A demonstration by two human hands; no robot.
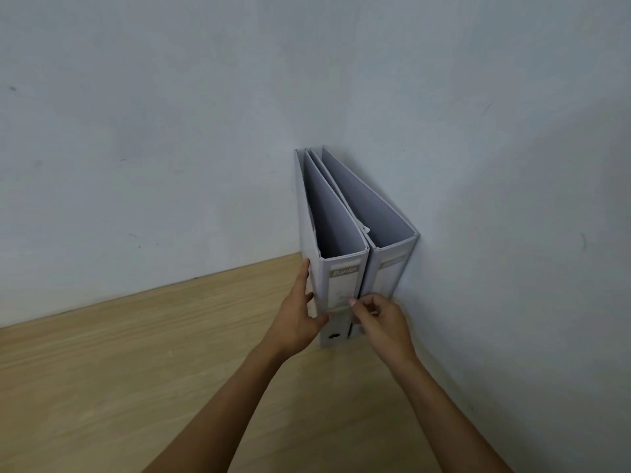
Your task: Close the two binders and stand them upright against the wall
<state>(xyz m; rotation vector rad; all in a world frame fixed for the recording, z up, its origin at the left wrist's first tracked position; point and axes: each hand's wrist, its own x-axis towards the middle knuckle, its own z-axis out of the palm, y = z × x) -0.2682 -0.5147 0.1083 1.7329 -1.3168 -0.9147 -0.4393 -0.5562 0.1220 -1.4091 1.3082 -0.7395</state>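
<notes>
Two pale grey binders stand upright on the wooden tabletop (136,370), in the corner where two walls meet. The right binder (389,268) stands with its side against the right wall (512,165), and the left binder (341,278) stands just beside it, touching it. Both have their spines turned toward the camera, and their covers are close together.

The left hand (300,322) lies flat on the outer cover of the left binder, near its lower front edge, with the fingers (304,271) stretched upward along the cover. The right hand (382,322) is at the lower spines, where the two binders meet; its fingers (358,303) are curled and pinch the spine edge of the left binder.
</notes>
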